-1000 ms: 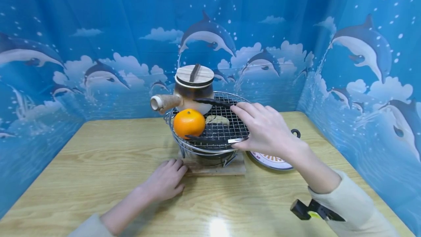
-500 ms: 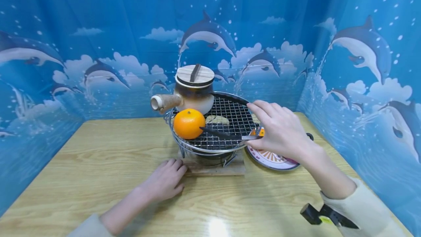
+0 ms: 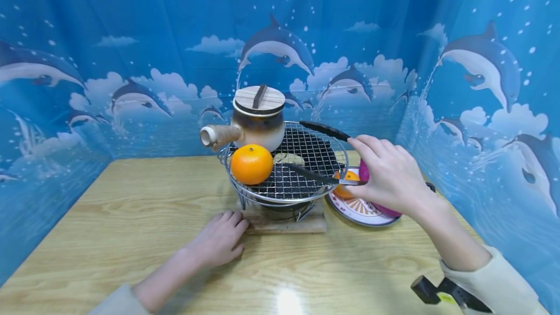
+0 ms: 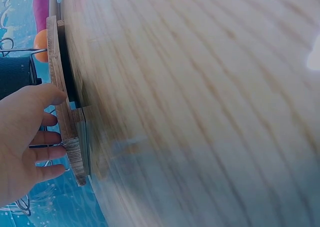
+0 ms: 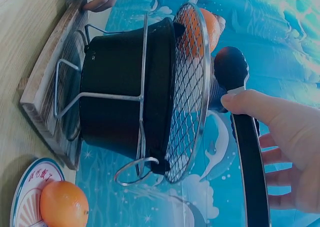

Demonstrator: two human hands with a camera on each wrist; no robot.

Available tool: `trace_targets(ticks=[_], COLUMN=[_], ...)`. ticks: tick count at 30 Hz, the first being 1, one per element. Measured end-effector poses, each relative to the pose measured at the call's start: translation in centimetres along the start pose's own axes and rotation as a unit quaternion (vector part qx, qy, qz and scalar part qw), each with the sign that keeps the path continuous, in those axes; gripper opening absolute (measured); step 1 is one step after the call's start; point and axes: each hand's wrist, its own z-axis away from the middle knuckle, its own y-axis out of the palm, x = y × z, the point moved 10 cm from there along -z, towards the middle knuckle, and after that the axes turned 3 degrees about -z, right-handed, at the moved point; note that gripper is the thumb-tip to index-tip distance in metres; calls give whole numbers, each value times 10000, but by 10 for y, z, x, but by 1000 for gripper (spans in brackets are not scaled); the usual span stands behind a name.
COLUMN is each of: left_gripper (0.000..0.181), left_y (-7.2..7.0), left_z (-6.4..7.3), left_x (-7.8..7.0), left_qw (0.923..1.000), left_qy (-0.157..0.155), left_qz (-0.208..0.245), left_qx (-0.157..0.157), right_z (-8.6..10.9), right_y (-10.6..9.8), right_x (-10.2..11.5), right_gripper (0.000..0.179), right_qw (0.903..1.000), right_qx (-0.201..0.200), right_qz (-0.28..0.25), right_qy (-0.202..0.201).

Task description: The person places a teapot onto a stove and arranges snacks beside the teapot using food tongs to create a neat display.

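Observation:
In the head view my right hand grips black tongs, spread apart over the right part of the wire mesh, with nothing between their tips. An orange mandarin sits at the mesh's front left. Behind it stands a clay teapot with a wooden lid and side handle. A pale round piece lies near the mesh's middle. Beneath is a black stove in a wire stand, on a wooden board. My left hand holds the board's left front corner, thumb and fingers against it.
Right of the stove, a patterned plate carries another mandarin and a long purple thing, partly hidden by the right hand. A dolphin-print curtain encloses the wooden table at the back and sides.
My right hand has moved right with the tongs, drawing their tips away from the mandarin, which stays on the mesh. More of the plate shows. The left hand keeps still.

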Motion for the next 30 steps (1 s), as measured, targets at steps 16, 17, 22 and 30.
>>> trace_targets(ticks=[16, 17, 22, 30], left_gripper=[36, 36, 36, 37], left_y=[-2, -2, -3, -2], left_z=[0, 0, 0, 0], left_x=[0, 0, 0, 0], left_qw=[10000, 10000, 9999, 9999], left_qy=[8, 10, 46, 40], left_qz=[-24, -31, -46, -58], left_qx=[-89, -90, -151, -98], right_z=[17, 18, 24, 32], right_y=[-5, -5, -5, -3], right_x=[-32, -35, -45, -60], right_gripper=[85, 86, 89, 92], right_qw=[9984, 9982, 9968, 9921], right_qx=[7, 7, 48, 320], right_qz=[37, 29, -23, -19], right_qy=[558, 605, 801, 1210])
